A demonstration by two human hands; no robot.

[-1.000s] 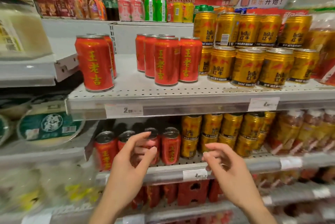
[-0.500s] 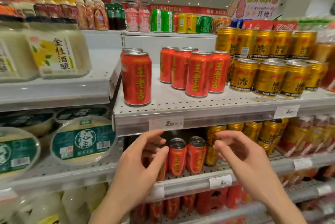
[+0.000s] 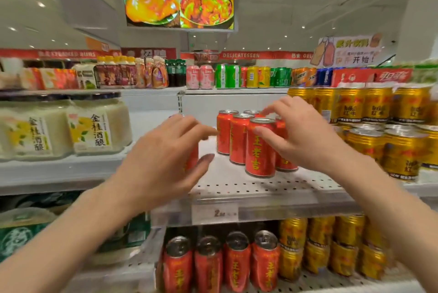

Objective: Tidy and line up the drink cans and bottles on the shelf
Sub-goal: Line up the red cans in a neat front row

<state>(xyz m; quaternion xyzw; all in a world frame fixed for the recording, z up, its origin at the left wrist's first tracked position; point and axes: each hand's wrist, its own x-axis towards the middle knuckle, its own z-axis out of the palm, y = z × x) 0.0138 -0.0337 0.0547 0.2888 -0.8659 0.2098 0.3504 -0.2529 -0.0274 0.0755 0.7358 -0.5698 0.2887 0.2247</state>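
On the white perforated upper shelf (image 3: 260, 188) stands a tight cluster of red cans (image 3: 259, 155) with yellow characters. A lone red can (image 3: 192, 158) stands apart to their left, mostly hidden behind my left hand (image 3: 163, 157). That hand hovers in front of it with its fingers relaxed and spread, pointing right. My right hand (image 3: 305, 134) reaches over the cluster's right side. Its thumb touches the front can and its fingers stretch above the can tops. Neither hand plainly grips a can.
Stacked gold cans (image 3: 403, 150) fill the shelf to the right of the red ones. White tubs (image 3: 92, 131) sit on the neighbouring shelf at left. The shelf below holds a row of red cans (image 3: 222, 264) and gold cans (image 3: 331, 245). Assorted bottles and cans line the top shelf.
Both hands rose from the lower shelf to the upper one. The view tilted up and drew closer; the left hand now covers the lone can, the right reaches the cluster.
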